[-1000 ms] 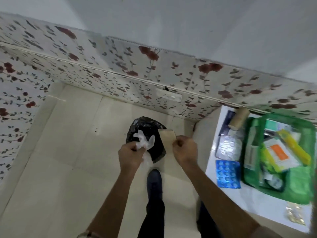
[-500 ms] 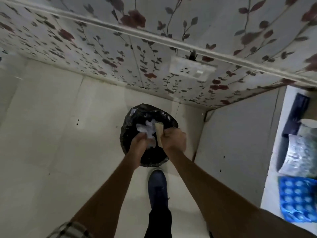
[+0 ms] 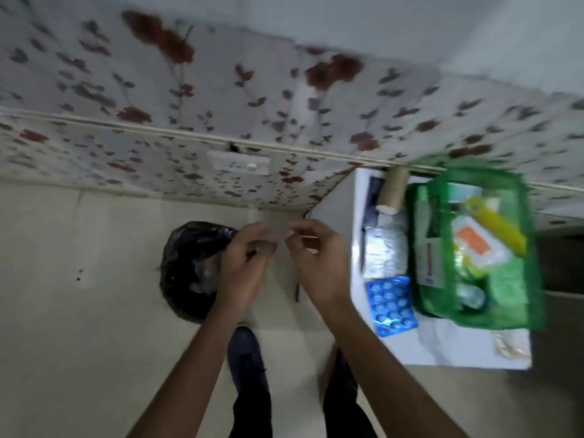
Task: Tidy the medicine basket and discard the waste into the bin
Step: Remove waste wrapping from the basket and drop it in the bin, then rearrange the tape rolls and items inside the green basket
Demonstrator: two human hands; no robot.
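The bin [image 3: 186,257], lined with a black bag, stands on the floor by the wall; pale crumpled waste [image 3: 203,275] lies inside it. My left hand [image 3: 243,263] hovers over the bin's right rim, fingers loosely curled, nothing visible in it. My right hand [image 3: 316,257] is just right of it, beside the table, also with nothing in it. The green medicine basket [image 3: 534,248] sits on the white table [image 3: 442,349] at the right, holding a yellow tube [image 3: 499,226], an orange-and-white box [image 3: 474,245] and other packs.
Beside the basket on the table lie a blue blister pack [image 3: 392,305], silver blister strips [image 3: 385,254], a tan roll [image 3: 393,191] and a small packet [image 3: 512,346]. The flowered wall [image 3: 189,90] has a socket [image 3: 240,161]. My dark shoe [image 3: 246,352] is below the bin.
The white waste and the tan piece that my hands held over the bin have left them. Both hands have risen and shifted right; the view has swung back to the table.
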